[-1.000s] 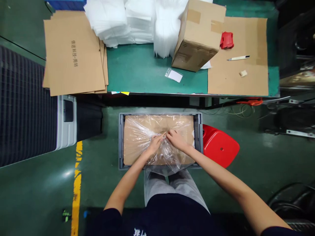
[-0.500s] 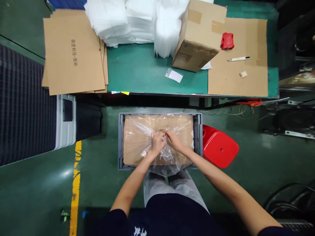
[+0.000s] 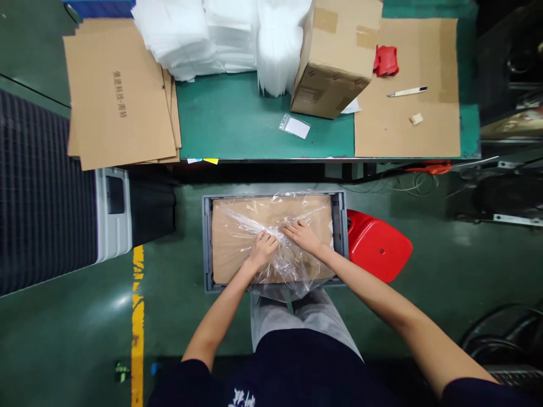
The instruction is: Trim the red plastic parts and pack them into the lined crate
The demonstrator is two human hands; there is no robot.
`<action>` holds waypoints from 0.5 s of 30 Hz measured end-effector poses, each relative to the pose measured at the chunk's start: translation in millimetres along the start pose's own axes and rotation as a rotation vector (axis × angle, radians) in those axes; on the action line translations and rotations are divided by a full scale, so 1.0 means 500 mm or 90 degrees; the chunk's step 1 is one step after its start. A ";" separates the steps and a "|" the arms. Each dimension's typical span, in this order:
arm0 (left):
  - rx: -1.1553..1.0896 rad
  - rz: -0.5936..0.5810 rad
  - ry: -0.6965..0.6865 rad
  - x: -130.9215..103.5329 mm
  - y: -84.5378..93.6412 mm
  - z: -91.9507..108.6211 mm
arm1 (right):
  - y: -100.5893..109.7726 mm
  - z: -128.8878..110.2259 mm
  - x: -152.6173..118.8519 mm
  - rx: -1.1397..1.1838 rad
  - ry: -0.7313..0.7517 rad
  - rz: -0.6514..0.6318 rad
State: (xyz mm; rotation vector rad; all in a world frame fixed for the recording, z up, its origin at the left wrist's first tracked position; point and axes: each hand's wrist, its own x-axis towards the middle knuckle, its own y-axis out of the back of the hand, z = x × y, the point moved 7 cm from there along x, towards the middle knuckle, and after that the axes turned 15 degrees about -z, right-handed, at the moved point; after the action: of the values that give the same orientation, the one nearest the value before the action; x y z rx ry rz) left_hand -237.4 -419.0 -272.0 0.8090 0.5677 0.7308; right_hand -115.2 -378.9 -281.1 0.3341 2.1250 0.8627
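A grey plastic crate stands on the floor before my legs. Flat brown cardboard fills its top, under a clear plastic bag that is bunched in the middle and hangs over the near rim. My left hand has its fingers curled on the gathered plastic, left of centre. A little to the right and farther from me, my right hand pinches the bunched film with bent fingers. A small gap with creased plastic separates the two hands. The fingertips are partly hidden.
A red plastic stool adjoins the crate's right side. Beyond is a green workbench bearing cardboard sheets, white foam sheets, a carton and a utility knife. Stacked dark crates rise at left.
My hands, close together at the bunched plastic before, have moved apart. The left hand has shifted left and nearer to me; the right has moved slightly. The view has also shifted a little.
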 end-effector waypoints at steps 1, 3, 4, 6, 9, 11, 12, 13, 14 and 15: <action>0.006 -0.010 -0.003 -0.006 0.000 0.002 | 0.002 0.003 0.001 -0.010 -0.008 0.003; 0.014 -0.021 0.015 -0.015 -0.002 0.004 | 0.007 0.008 -0.001 -0.024 -0.032 0.017; 0.017 -0.023 0.034 -0.019 -0.002 0.004 | 0.009 0.009 -0.006 -0.028 -0.048 0.027; 0.022 -0.018 0.076 -0.022 0.002 0.004 | 0.007 0.000 -0.031 -0.028 -0.088 0.056; -0.007 -0.073 0.110 -0.001 0.007 0.004 | -0.026 -0.051 -0.100 -0.014 -0.131 0.092; -0.055 -0.168 0.104 0.030 0.001 0.004 | -0.073 -0.114 -0.150 0.004 -0.103 0.088; -0.078 -0.214 0.100 0.046 -0.003 0.004 | -0.101 -0.149 -0.170 0.017 -0.070 0.077; -0.095 -0.250 0.098 0.062 -0.006 0.002 | -0.129 -0.178 -0.186 0.026 -0.056 0.062; -0.104 -0.270 0.100 0.076 -0.006 -0.001 | -0.155 -0.198 -0.196 0.031 -0.058 0.051; -0.111 -0.283 0.107 0.088 -0.006 -0.006 | -0.177 -0.210 -0.200 0.035 -0.073 0.042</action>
State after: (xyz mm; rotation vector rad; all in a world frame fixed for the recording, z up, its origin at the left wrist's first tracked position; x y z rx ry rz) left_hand -210.8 -385.5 -284.0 0.4377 0.7925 0.4309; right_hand -126.6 -542.1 -235.9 0.4734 2.0440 0.8036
